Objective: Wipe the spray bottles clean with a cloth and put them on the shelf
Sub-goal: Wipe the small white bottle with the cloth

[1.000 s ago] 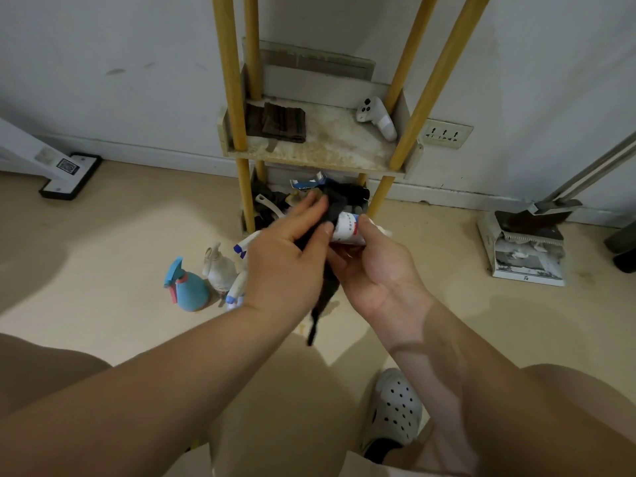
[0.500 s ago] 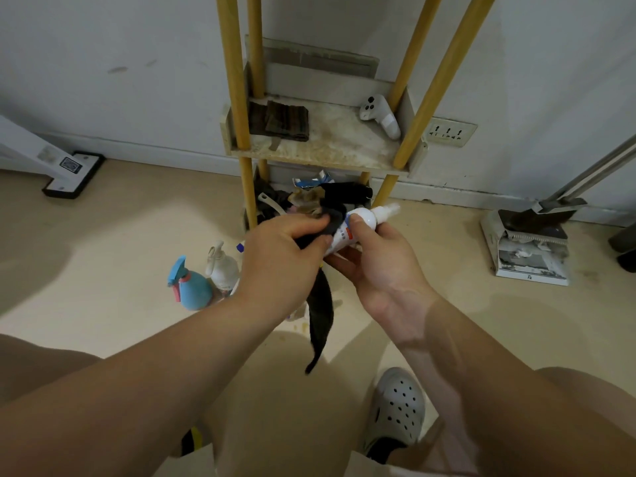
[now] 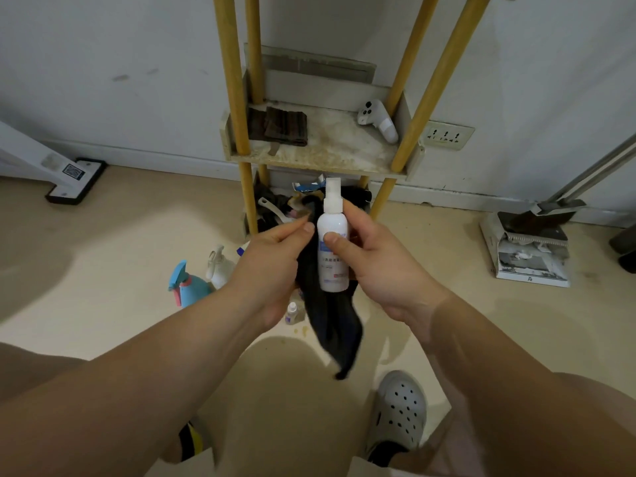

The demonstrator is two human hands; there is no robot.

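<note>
Currently the task is at the wiping step and, by judgement, in its early part. Left of the shelf (image 3: 330,151) and in front of it, three bottles wait on the floor (image 3: 103,263): a blue spray bottle (image 3: 187,285), a white trigger bottle (image 3: 218,266) just beside it, and a small bottle (image 3: 292,311) closer to the shelf's centre line.

The left hand (image 3: 272,256), directly in front of the shelf, pinches the upper edge of the dark cloth (image 3: 330,325) between thumb and fingertips. The rest of the cloth hangs loose below both hands. The white spray bottle (image 3: 332,249) is held upright, nozzle up, in front of the shelf's lower opening, with the cloth behind it and touching it. The right hand (image 3: 382,266) grips this bottle, thumb across the label and fingers curled round the back.

Remaining work, as judged: finish wiping this bottle, set it on the shelf, then repeat for the bottles on the floor.

The visible shelf tier is stained and speckled. It carries a folded brown cloth (image 3: 285,127) at its left end and a white controller (image 3: 377,120) at its right end, with bare board between. No spray bottle stands on it. Below that tier lies a heap of dark items that cannot be identified.

The floor is pale and smooth. Far left of the shelf lies a flat white-and-black base (image 3: 75,180). Right of the shelf are a wall socket (image 3: 446,135) and then a dustpan (image 3: 530,249) near the white wall.
</note>
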